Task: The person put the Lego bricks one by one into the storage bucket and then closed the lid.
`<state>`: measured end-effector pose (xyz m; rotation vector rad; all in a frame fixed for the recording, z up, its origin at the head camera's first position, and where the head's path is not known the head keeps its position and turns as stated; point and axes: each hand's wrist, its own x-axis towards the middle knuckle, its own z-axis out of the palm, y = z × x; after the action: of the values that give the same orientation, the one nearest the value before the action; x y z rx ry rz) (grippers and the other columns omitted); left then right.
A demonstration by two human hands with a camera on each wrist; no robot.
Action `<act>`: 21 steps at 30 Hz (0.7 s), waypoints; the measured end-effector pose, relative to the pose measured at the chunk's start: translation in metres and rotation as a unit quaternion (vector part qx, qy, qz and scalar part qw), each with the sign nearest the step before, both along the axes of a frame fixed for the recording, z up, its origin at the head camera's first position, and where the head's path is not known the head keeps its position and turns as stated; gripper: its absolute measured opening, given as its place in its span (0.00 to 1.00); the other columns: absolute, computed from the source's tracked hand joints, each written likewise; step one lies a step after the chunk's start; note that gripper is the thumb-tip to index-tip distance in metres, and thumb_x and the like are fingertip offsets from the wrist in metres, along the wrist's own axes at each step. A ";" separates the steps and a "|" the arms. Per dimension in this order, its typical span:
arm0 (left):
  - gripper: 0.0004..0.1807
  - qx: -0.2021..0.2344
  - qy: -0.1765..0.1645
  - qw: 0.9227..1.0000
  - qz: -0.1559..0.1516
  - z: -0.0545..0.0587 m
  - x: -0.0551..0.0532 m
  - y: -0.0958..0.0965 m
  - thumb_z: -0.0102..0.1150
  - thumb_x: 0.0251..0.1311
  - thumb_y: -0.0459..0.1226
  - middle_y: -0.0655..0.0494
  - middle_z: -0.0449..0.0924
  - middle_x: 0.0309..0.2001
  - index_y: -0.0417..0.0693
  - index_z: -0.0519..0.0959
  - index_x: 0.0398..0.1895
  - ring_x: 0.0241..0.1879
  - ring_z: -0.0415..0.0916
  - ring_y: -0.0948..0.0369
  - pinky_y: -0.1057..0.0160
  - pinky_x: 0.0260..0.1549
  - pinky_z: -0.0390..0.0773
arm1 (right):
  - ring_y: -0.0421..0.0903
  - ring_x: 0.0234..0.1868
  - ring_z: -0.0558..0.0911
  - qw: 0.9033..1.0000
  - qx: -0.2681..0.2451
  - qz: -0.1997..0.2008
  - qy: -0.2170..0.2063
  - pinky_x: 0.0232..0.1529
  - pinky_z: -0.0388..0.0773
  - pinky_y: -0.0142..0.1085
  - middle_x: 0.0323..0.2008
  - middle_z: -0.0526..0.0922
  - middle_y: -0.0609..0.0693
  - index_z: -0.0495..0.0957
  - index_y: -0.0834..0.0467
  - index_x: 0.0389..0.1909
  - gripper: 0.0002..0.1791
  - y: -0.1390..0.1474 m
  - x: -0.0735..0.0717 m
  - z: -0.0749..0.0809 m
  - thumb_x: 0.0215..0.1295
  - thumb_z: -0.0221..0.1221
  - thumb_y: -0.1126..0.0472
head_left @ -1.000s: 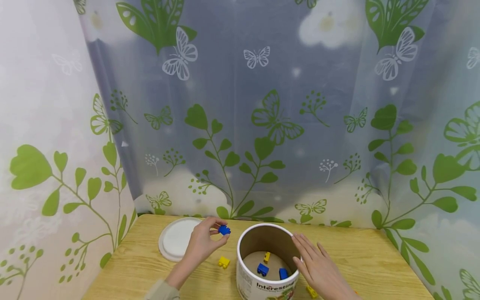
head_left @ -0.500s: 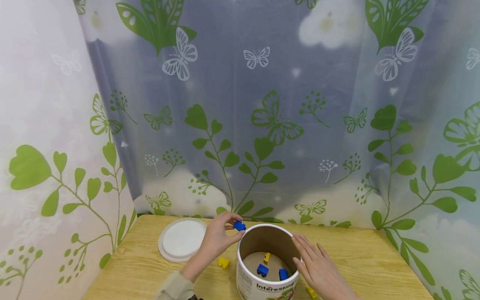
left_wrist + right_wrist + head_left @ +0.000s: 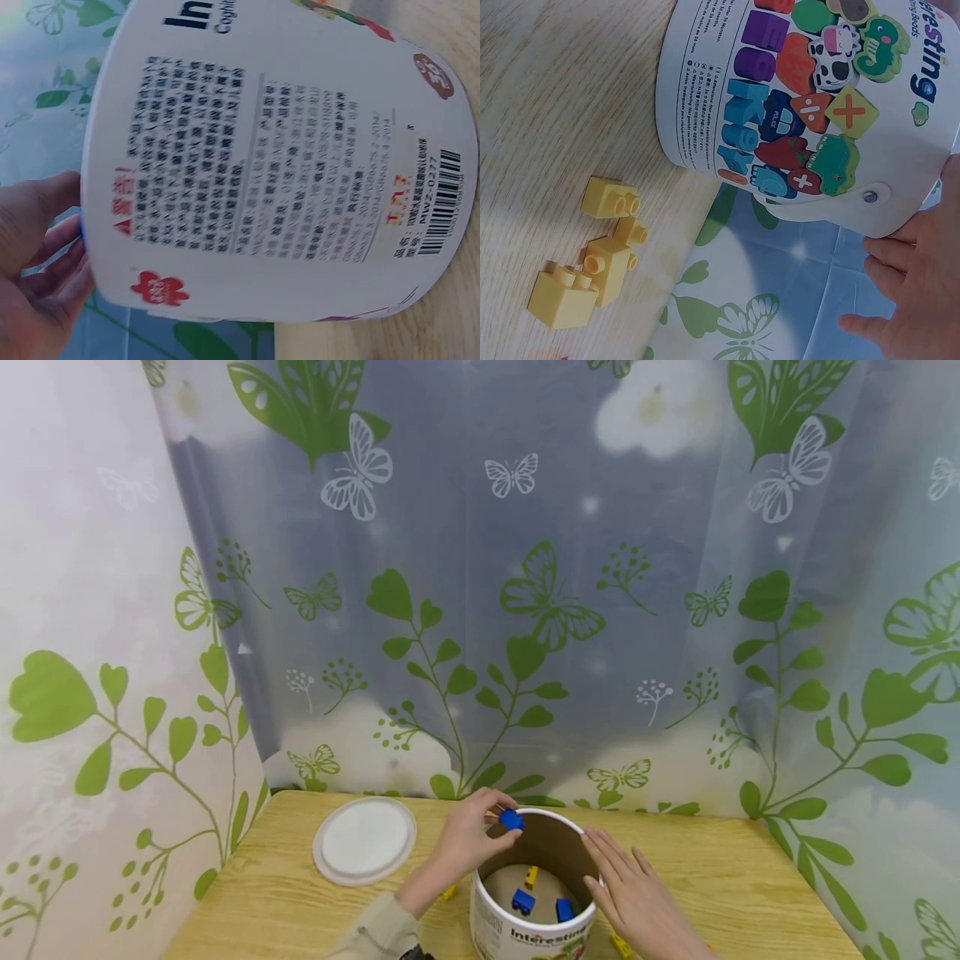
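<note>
In the head view my left hand (image 3: 465,837) pinches a small blue toy brick (image 3: 512,820) between thumb and fingers, just over the left back rim of a round white tub (image 3: 491,927). In the left wrist view, the tub's printed wall hides most of that brick. My right hand (image 3: 637,893) rests on the tub's right rim, fingers straight and side by side. Down on the tub's floor lie a yellow brick (image 3: 531,877), a blue brick (image 3: 523,902) and another blue brick (image 3: 564,910).
A round white lid (image 3: 364,842) lies on the wooden table left of the tub. Partly behind my left wrist sits a yellow brick (image 3: 449,892). Several yellow bricks (image 3: 562,298) lie right of the tub. A patterned curtain (image 3: 555,693) hangs behind the table.
My left hand has moved right with the blue brick, from above the table beside the lid to over the tub's rim. My right hand has stayed in place.
</note>
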<state>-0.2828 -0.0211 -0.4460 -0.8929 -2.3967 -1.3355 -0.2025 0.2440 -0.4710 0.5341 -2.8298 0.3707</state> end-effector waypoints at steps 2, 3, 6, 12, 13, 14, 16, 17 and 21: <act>0.15 -0.013 -0.002 1.000 -0.006 -0.003 -0.001 0.003 0.73 0.56 0.31 0.51 0.80 0.42 0.40 0.82 0.46 0.42 0.82 0.56 0.62 0.44 0.85 | 0.53 0.76 0.62 1.000 -0.004 -0.001 -0.005 0.71 0.59 0.63 0.76 0.63 0.51 0.61 0.56 0.78 0.30 0.000 0.000 0.001 0.80 0.49 0.49; 0.15 -0.020 -0.002 1.000 -0.007 -0.004 -0.001 0.005 0.73 0.56 0.31 0.51 0.79 0.42 0.41 0.82 0.46 0.42 0.82 0.57 0.64 0.44 0.85 | 0.53 0.76 0.62 1.000 -0.006 -0.001 -0.008 0.71 0.59 0.63 0.76 0.63 0.51 0.61 0.56 0.78 0.30 0.000 0.000 0.001 0.80 0.49 0.49; 0.14 -0.041 0.003 0.999 -0.014 -0.009 -0.003 0.009 0.74 0.56 0.32 0.50 0.79 0.42 0.41 0.82 0.45 0.42 0.82 0.57 0.66 0.43 0.85 | 0.53 0.76 0.62 1.000 -0.008 -0.001 -0.007 0.71 0.59 0.63 0.76 0.64 0.51 0.62 0.55 0.77 0.30 0.000 0.000 0.001 0.80 0.49 0.49; 0.15 -0.068 0.010 0.997 -0.018 -0.015 -0.003 0.013 0.75 0.55 0.33 0.49 0.80 0.42 0.43 0.83 0.44 0.42 0.83 0.55 0.71 0.42 0.83 | 0.53 0.76 0.62 1.000 -0.008 0.001 -0.008 0.71 0.59 0.63 0.76 0.63 0.51 0.61 0.55 0.78 0.30 0.000 -0.001 -0.001 0.81 0.48 0.49; 0.15 -0.072 0.013 0.997 -0.016 -0.015 -0.003 0.013 0.76 0.54 0.33 0.50 0.80 0.42 0.44 0.83 0.44 0.42 0.83 0.55 0.72 0.42 0.82 | 0.53 0.76 0.62 1.000 -0.008 0.001 -0.009 0.71 0.59 0.63 0.76 0.63 0.51 0.61 0.55 0.78 0.30 0.000 -0.001 -0.001 0.81 0.48 0.49; 0.15 -0.077 0.017 0.997 -0.014 -0.015 -0.003 0.013 0.76 0.54 0.33 0.51 0.81 0.42 0.45 0.83 0.44 0.41 0.83 0.56 0.72 0.42 0.82 | 0.53 0.76 0.62 1.000 -0.009 0.001 -0.010 0.71 0.59 0.63 0.76 0.63 0.51 0.61 0.55 0.78 0.30 0.000 -0.001 -0.001 0.81 0.48 0.49; 0.15 -0.087 0.024 0.996 -0.009 -0.015 -0.002 0.014 0.76 0.54 0.34 0.52 0.81 0.42 0.46 0.84 0.44 0.41 0.83 0.57 0.71 0.42 0.82 | 0.53 0.76 0.62 1.000 -0.012 0.000 -0.011 0.71 0.59 0.63 0.76 0.63 0.51 0.61 0.55 0.78 0.30 0.000 -0.001 -0.001 0.81 0.48 0.49; 0.15 -0.091 0.028 0.995 -0.007 -0.015 -0.002 0.014 0.76 0.54 0.33 0.52 0.81 0.42 0.46 0.84 0.44 0.41 0.83 0.57 0.71 0.42 0.82 | 0.54 0.76 0.62 1.000 -0.012 0.000 -0.011 0.71 0.59 0.63 0.76 0.63 0.51 0.61 0.55 0.78 0.30 0.000 -0.001 -0.001 0.81 0.48 0.49; 0.15 -0.104 0.036 0.994 -0.003 -0.015 -0.003 0.014 0.76 0.54 0.33 0.53 0.82 0.43 0.44 0.84 0.45 0.41 0.83 0.58 0.68 0.43 0.82 | 0.54 0.76 0.62 1.000 -0.012 -0.001 -0.010 0.71 0.59 0.63 0.76 0.63 0.51 0.61 0.55 0.78 0.30 0.000 -0.001 -0.001 0.80 0.48 0.49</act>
<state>-0.2856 -0.0070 -0.4609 -0.9844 -2.5104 -1.0494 -0.2036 0.2439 -0.4716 0.5242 -2.8423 0.4106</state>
